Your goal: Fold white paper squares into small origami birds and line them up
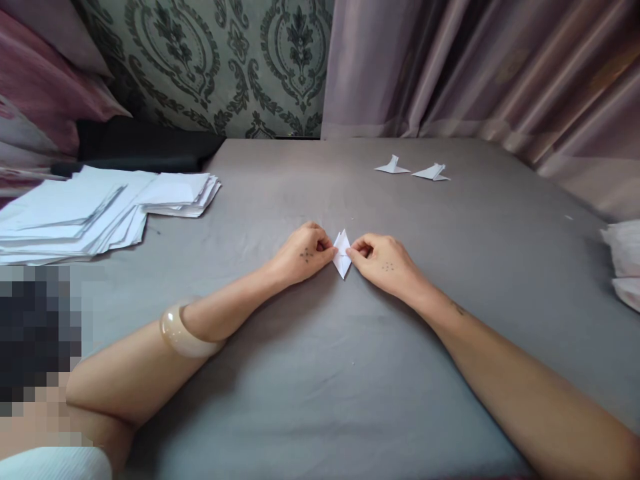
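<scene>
A small white piece of folded paper [343, 263], shaped like a narrow diamond, is held between my two hands just above or on the grey surface. My left hand [306, 255] pinches its left edge between thumb and fingers. On the opposite side, my right hand [385, 261] grips the right edge the same way. One point of the diamond faces away from me and looks split; the other points toward me. The inner layers of the fold cannot be made out.
Two folded white paper figures, a left one [393, 167] and a right one [433, 173], stand toward the far edge. Stacks of white paper sheets [115, 200] lie at the left, before a black cloth [145, 143]. White bundles [625, 253] sit at the right edge. Curtains [480, 73] hang behind.
</scene>
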Tool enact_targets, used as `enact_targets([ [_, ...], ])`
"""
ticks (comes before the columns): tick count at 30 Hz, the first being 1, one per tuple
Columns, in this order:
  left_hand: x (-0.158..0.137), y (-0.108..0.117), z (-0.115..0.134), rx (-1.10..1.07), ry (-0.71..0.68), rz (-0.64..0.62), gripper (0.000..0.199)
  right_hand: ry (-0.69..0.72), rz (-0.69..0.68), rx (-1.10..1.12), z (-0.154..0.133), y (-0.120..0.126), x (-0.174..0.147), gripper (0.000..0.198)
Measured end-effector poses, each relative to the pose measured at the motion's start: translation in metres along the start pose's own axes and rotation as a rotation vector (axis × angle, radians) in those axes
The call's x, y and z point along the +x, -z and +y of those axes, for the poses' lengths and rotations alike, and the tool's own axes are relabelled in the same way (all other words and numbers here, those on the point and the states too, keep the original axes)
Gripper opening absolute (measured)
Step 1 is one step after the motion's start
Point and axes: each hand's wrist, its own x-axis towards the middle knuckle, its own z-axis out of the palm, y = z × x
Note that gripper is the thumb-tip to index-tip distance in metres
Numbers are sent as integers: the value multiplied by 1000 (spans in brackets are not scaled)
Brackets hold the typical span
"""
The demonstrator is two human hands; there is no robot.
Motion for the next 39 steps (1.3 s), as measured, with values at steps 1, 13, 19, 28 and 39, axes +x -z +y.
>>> enact_targets([
  [1,0,0,0,1,3,2,15,0,5,1,1,-1,0,16],
  [13,-7,-6,1,85,-187,13,19,7,-26,59,3,4,1,14],
  [19,-17,-3,14,413,-260,-83,28,171,19,43,9,0,-4,19],
  [28,-24,1,29,651,-296,-161,28,365,-55,-285,13,16,-13,35],
  [39,-22,-7,24,501,-312,-40,31,210,-39,-39,11,17,-9,31],
])
